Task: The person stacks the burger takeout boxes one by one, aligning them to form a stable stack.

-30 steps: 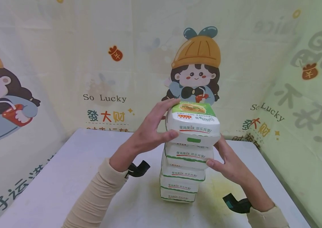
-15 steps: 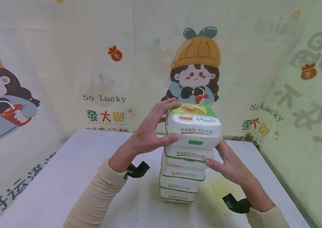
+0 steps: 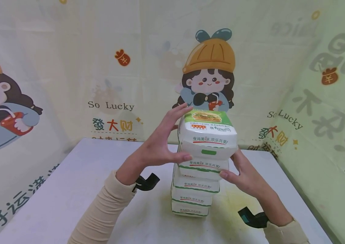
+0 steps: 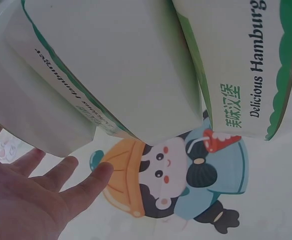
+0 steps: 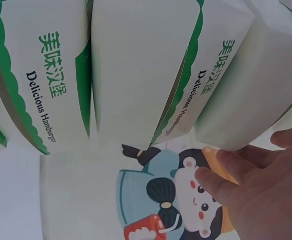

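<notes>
Several white-and-green paper burger boxes stand in a tall stack, a bit uneven and leaning right towards its top. The top burger box (image 3: 209, 139), with a burger picture on its green lid, juts forward of the box below (image 3: 203, 166). At its left side is my left hand (image 3: 155, 145), fingers along the side and thumb by the lower front edge. My right hand (image 3: 247, 176) lies at the right side, thumb touching the second box's front corner. Both wrist views show spread, fairly straight fingers (image 4: 93, 187) (image 5: 220, 187) beside the boxes; exact contact is unclear.
The stack rests on a white table (image 3: 53, 203) with a faint yellowish stain right of its base. Behind and beside it hangs a cream curtain (image 3: 154, 84) printed with cartoon figures and lettering. A black strap piece (image 3: 148, 182) sticks out from each wrist.
My left thumb has slid down from the top box's front face to its lower edge. The top box has shifted slightly right. My right hand stays nearly still.
</notes>
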Demonstrator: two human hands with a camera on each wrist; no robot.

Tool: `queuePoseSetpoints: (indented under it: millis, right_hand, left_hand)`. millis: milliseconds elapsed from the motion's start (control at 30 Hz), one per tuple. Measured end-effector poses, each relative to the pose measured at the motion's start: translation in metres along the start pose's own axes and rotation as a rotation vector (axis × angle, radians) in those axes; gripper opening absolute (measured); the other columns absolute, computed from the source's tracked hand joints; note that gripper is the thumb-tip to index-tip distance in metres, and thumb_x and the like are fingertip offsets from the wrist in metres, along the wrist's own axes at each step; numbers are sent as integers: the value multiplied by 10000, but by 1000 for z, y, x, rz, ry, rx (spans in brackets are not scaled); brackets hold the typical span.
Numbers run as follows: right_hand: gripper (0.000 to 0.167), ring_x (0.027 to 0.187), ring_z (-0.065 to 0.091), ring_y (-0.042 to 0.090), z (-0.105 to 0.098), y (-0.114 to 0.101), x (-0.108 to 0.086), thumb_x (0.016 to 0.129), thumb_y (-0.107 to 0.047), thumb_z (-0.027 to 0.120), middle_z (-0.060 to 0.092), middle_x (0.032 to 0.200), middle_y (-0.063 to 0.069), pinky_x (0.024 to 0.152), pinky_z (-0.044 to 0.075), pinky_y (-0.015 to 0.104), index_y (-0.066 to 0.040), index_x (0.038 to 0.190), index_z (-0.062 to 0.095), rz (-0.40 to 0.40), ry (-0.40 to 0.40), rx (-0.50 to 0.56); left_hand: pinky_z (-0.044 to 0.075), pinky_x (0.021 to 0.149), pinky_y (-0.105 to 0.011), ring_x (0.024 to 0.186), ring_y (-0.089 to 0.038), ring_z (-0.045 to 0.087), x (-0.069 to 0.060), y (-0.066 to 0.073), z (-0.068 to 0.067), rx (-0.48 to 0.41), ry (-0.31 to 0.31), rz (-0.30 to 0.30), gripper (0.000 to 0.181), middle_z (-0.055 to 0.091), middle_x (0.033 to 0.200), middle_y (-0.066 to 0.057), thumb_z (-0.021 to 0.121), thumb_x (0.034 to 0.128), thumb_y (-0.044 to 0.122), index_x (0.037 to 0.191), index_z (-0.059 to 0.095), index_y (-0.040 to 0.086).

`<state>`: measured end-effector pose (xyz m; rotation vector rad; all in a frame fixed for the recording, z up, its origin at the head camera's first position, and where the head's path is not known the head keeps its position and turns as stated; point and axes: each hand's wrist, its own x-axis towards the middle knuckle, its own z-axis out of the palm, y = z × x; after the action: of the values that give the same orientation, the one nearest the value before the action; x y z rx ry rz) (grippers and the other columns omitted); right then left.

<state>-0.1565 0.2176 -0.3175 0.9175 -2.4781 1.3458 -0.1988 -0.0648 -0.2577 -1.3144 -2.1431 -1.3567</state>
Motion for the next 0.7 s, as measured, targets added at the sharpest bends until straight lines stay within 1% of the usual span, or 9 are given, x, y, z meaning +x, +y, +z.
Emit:
queuePoseSetpoints:
  millis: [167, 333, 400, 500, 567, 667, 700]
  right_hand:
    - [842, 1385, 366, 236, 1, 1, -1, 877, -171, 662, 335, 1545, -63, 1030, 307, 782, -316, 1558, 189, -7, 12, -10]
    - [846, 1407, 344, 256, 0, 0, -1, 873, -173, 664, 324, 1560, -67, 1034, 287, 790, -325, 1559, 193, -7, 15, -16]
    - [851, 1415, 334, 267, 0, 0, -2, 871, -173, 665, 322, 1563, -63, 1038, 278, 791, -325, 1561, 190, -9, 13, -18]
    - [860, 1431, 323, 286, 0, 0, -2, 868, -183, 669, 316, 1571, -62, 1034, 275, 796, -324, 1565, 186, -10, 15, -24]
    - [865, 1440, 314, 296, 0, 1, -3, 869, -192, 671, 304, 1580, -60, 1029, 279, 797, -320, 1569, 179, -14, 16, -29]
    - [883, 1448, 306, 284, -2, 2, -4, 864, -191, 673, 277, 1598, -63, 1027, 294, 791, -308, 1578, 167, -16, 17, -32]
    - [893, 1453, 300, 270, -2, 3, -5, 860, -185, 674, 265, 1605, -65, 1032, 296, 786, -305, 1580, 162, -15, 18, -31]
  left_hand:
    - [412, 1099, -530, 1513, -121, 139, 0, -2, 0, 0, 7, 11, 1005, 134, 1648, 62, 766, 762, 499, 1569, 217, 260]
    - [402, 1107, -526, 1514, -115, 135, -2, -2, -3, 13, 37, 18, 1077, 131, 1649, 63, 706, 737, 686, 1577, 185, 259]
    - [393, 1115, -531, 1512, -116, 146, -3, -2, -4, 21, 45, 13, 1096, 133, 1648, 68, 679, 728, 733, 1580, 177, 262]
    - [385, 1119, -539, 1506, -143, 174, -7, -3, -7, 26, 49, 2, 1097, 143, 1645, 78, 694, 731, 714, 1583, 172, 261]
    - [380, 1125, -539, 1502, -158, 186, -11, -5, -9, 28, 50, -13, 1087, 147, 1642, 91, 735, 737, 651, 1584, 167, 276]
    - [377, 1136, -529, 1499, -153, 185, -20, -10, -12, 34, 46, -53, 1080, 146, 1645, 88, 775, 741, 575, 1584, 156, 306]
    - [376, 1139, -524, 1499, -151, 186, -25, -12, -13, 40, 44, -70, 1079, 145, 1645, 86, 772, 743, 583, 1583, 150, 319]
